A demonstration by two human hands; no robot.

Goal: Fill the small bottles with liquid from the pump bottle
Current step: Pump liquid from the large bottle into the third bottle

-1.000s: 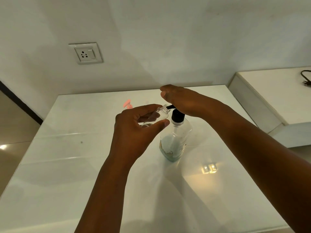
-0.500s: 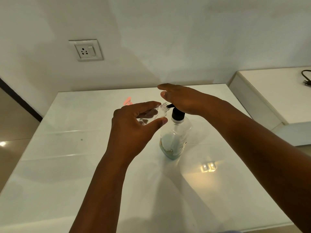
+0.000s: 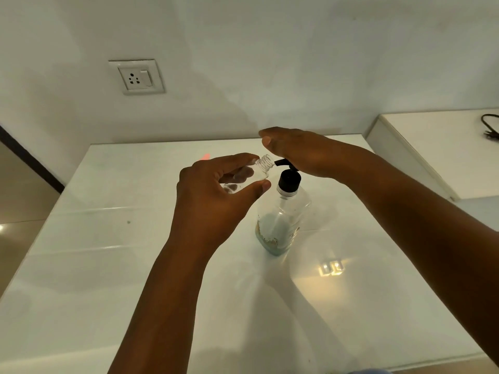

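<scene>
A clear pump bottle with a black pump head stands mid-table, a little pale liquid at its bottom. My right hand lies flat on top of the pump head, fingers straight, covering most of it. My left hand holds a small clear bottle tilted, its threaded open neck right at the black nozzle tip. Whether liquid is flowing cannot be seen.
The white glossy table stands against a wall with a socket plate. A small pink object lies behind my left hand, mostly hidden. A white side surface with a black cable is at the right.
The pump head has risen and my right hand with it. My left hand keeps the small bottle at the nozzle. The pink object is now more hidden.
</scene>
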